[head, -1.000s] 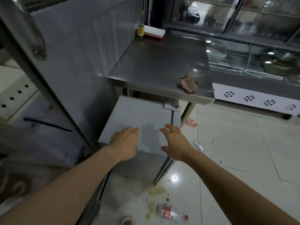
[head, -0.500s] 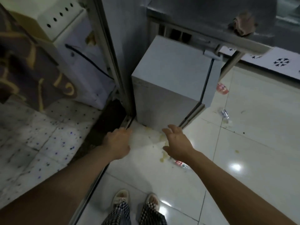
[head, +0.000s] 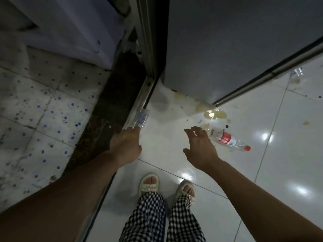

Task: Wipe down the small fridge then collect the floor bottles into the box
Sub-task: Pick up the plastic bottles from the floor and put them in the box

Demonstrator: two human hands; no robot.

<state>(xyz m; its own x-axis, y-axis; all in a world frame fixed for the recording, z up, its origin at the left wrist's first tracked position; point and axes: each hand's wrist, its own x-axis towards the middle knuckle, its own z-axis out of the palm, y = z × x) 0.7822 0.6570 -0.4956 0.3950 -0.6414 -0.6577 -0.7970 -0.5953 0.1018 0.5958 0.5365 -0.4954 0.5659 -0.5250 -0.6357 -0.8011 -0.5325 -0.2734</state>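
View: the head camera had tipped from the fridge top and steel table, seen a second before, down to the floor at the person's sandalled feet (head: 167, 186).
Small fridge: its grey side (head: 227, 49) filled the upper right; the cloth left on the table was out of frame.
Left hand: the left hand (head: 125, 145) had dropped from the fridge top to floor level, fingers curled downward, fingertips at the near end of a clear bottle (head: 142, 118) lying along the metal door track (head: 139, 103). Whether it had hold of that bottle could not be told.
Right hand: the right hand (head: 201, 145) was spread open, fingers relaxed, holding nothing, just beside the base of a red-labelled bottle (head: 227, 139) lying on the white tile.
Other bottles: a further clear bottle (head: 297, 71) lay near the fridge door edge, small and blurred.
Floor: a yellowish spill (head: 214, 114) lay at the fridge's front corner.
Box: not in view.
Assessment: the descent of both hands suggested that bottle collection was beginning; no bottle was yet clearly lifted.
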